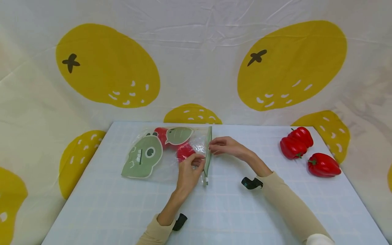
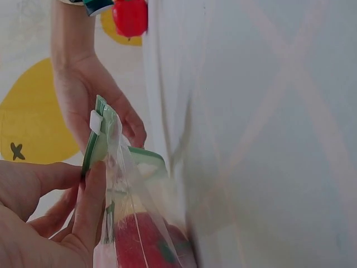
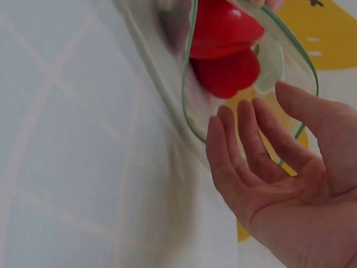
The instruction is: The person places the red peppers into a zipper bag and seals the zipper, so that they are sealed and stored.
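A clear zip bag [image 1: 141, 160] with a green cartoon creature print lies on the table, its green-edged mouth facing right. Red bell peppers [image 3: 226, 72] show inside through the plastic. My left hand [image 1: 190, 172] pinches the bag's rim between thumb and fingers, near the white slider [image 2: 96, 121]. In the right wrist view the mouth gapes, and my right hand [image 3: 279, 162] is just in front of it, palm up, fingers loosely extended with nothing in them. Whether its fingertips touch the rim [image 1: 209, 153] I cannot tell.
Three more red bell peppers sit at the table's right: one pepper [image 1: 293, 147] against another pepper [image 1: 303, 136], and a third pepper [image 1: 324, 165] lying nearer. The table [image 1: 107, 204] has a pale checked cloth. Behind it hangs a fruit-patterned curtain [image 1: 196, 68].
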The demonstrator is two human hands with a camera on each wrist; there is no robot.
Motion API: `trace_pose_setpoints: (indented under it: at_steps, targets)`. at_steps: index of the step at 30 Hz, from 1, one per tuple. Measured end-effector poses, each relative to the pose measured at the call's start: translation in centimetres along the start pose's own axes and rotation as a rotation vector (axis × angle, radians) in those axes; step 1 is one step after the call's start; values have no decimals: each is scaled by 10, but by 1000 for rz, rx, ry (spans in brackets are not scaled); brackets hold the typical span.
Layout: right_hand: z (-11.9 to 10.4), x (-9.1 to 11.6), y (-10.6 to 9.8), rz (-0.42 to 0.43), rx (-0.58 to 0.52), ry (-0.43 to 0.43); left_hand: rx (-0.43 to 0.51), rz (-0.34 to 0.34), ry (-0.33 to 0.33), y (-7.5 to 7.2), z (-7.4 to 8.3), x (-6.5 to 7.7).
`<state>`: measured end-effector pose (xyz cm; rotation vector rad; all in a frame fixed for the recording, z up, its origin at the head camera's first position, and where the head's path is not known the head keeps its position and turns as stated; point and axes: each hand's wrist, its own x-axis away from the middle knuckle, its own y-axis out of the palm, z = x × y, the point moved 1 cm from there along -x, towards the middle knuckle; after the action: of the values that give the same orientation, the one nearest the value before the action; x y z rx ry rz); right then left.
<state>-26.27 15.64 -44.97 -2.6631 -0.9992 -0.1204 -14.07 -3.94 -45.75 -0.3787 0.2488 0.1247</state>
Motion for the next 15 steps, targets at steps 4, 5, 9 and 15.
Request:
trace_pose_setpoints:
  at_steps: [4,5,9,15]
  targets:
    - [1,8,-5,13,20,-8,1,-15,-37,0,0,0]
    - [1,9,-7,21,27,-7,1,-16,-44,0,0,0]
    - [4,15,-12,63,55,5,4,-20,-65,1,-1,0]
    - [6,23,-18,127,103,-7,2,-18,-62,1,-2,-1]
